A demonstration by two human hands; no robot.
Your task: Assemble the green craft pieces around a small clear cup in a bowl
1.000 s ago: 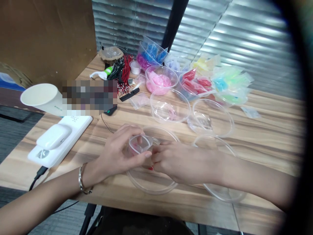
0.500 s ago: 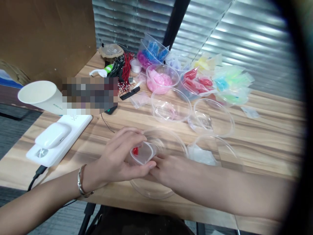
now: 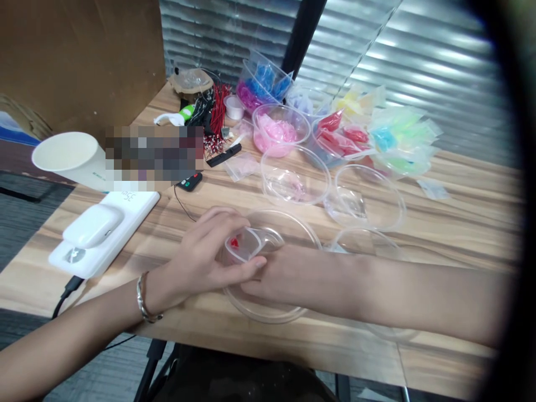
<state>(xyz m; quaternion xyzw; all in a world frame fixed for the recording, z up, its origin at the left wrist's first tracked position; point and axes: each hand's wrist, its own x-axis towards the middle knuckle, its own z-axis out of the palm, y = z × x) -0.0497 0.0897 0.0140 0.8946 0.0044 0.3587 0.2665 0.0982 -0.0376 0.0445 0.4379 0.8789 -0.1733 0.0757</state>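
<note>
My left hand (image 3: 211, 251) is closed around a small clear plastic bag (image 3: 250, 245), thumb on the near side and fingers on the far side. The bag's mouth gapes toward the right, and a bit of red (image 3: 234, 243) shows inside it. Both are over a large clear plastic bowl (image 3: 312, 229). My right hand (image 3: 276, 273) reaches down into this bowl from the right, just beside the bag. Its fingertips are hidden behind the hand and my left thumb, so whatever they touch cannot be seen.
Clear tubs (image 3: 295, 198) stand beyond the bowl. Behind them are tubs of pink (image 3: 274, 131), red (image 3: 343, 137) and blue (image 3: 266, 81) bagged pieces. A white power bank (image 3: 94, 254) with a white case, a paper cup (image 3: 71, 156), and red and black wires (image 3: 218, 114) are at left.
My right hand and forearm have shifted up a little and now cover more of the tub at right. My left hand keeps its hold on the bag; the red bit sits slightly differently inside.
</note>
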